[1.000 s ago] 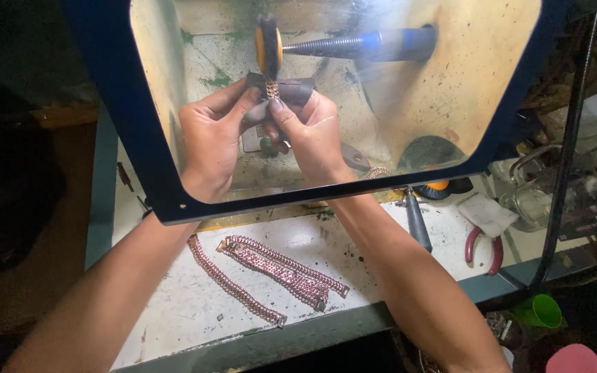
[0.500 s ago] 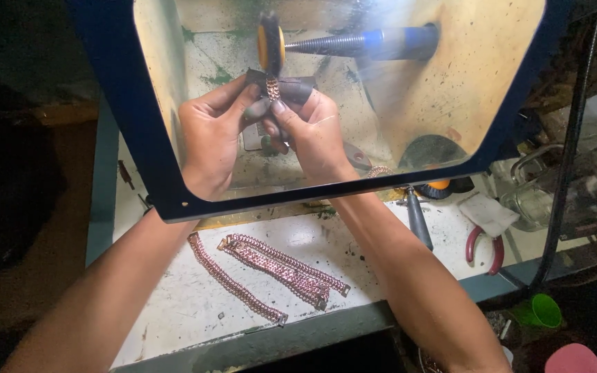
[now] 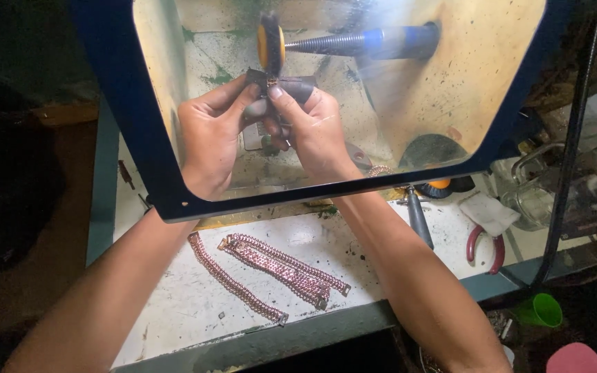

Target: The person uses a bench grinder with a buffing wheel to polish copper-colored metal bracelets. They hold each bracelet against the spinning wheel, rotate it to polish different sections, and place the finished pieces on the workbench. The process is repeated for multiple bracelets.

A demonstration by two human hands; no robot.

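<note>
Behind a clear shield with a dark blue frame (image 3: 139, 138), upper centre, the left hand (image 3: 212, 138) and right hand (image 3: 312, 131) together pinch a small chain piece (image 3: 271, 81) against the polishing wheel (image 3: 270, 45). Lower centre, pink chain bracelets (image 3: 271, 269) lie on the stained white bench (image 3: 174, 297); red-handled pliers (image 3: 486, 245) rest at right, and the surrounding room is dark.

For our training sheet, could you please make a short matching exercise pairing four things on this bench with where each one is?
Things:
1. polishing wheel
2. chain bracelets
3. red-handled pliers
4. green cup

Places:
A. below the bench edge, lower right
B. on the spindle behind the clear shield, just above both hands
C. flat on the white bench top between the forearms
D. on the bench, right of the right forearm

Pairs: 1-B, 2-C, 3-D, 4-A

The left hand and right hand together pinch a small piece up at the wheel.
</note>
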